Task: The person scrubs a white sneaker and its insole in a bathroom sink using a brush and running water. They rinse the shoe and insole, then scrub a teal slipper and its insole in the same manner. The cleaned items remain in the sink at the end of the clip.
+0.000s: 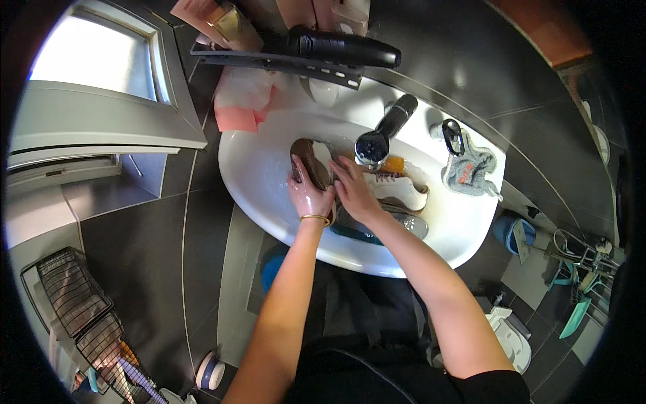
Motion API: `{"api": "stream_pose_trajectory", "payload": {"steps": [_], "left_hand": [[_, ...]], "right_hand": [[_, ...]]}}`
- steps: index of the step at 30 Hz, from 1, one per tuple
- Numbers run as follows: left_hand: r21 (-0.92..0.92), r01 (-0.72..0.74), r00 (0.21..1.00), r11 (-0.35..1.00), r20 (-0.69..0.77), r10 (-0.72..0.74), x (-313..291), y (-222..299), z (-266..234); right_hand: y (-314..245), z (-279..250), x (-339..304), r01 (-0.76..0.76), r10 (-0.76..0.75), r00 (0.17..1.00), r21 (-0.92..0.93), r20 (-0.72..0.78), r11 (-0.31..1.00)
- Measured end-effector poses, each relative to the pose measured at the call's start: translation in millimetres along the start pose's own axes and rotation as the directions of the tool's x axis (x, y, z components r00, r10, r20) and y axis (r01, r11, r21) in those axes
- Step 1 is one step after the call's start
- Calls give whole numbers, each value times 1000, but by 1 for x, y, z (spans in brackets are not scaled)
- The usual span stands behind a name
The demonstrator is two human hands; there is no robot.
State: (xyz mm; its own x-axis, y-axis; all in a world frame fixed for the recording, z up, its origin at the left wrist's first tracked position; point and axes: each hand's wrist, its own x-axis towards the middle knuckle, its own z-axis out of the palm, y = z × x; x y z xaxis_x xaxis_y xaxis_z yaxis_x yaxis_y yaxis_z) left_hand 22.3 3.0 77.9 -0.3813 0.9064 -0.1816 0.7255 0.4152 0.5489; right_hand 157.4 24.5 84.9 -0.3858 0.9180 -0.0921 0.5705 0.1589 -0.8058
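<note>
Head cam: my left hand [309,196] has its fingers curled round a brown-and-white shoe [313,160]; my right hand's [358,195] are loosely spread beside it, can't tell if gripping. Step in hand, I reckon: working the wet shoe; next calls for a steady left hold. Glossy white ceramic basin [245,176] below my fingers, dark tiled wall [131,249] off left.

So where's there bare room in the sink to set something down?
The sink looks bare between its left rim and the brown-and-white shoe at the left hand, and between the white shoe and the right rim. It's crowded near the faucet: right hand, orange block, clear object.
</note>
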Motion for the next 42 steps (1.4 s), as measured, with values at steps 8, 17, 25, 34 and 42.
{"api": "stream_pose_trajectory", "payload": {"steps": [8, 17, 25, 34, 42], "left_hand": [[311, 167, 986, 936, -26, -167, 7, -26, 54], [389, 148, 979, 909, 76, -192, 8, -32, 84], [225, 98, 993, 969, -92, -79, 4, -21, 50], [-6, -4, 989, 1000, 150, 5, 1, 11, -44], [316, -638, 758, 702, 420, 499, -40, 74, -110]], "right_hand": [[21, 48, 45, 45, -9, 993, -306, 118, 951], [58, 60, 35, 120, -47, 987, -504, 156, 855], [45, 49, 41, -12, 24, 981, -62, 194, 998], [30, 41, 6, -293, 469, 863, 943, 188, 160], [11, -43, -8, -527, 171, 796, 803, 581, -278]]}}
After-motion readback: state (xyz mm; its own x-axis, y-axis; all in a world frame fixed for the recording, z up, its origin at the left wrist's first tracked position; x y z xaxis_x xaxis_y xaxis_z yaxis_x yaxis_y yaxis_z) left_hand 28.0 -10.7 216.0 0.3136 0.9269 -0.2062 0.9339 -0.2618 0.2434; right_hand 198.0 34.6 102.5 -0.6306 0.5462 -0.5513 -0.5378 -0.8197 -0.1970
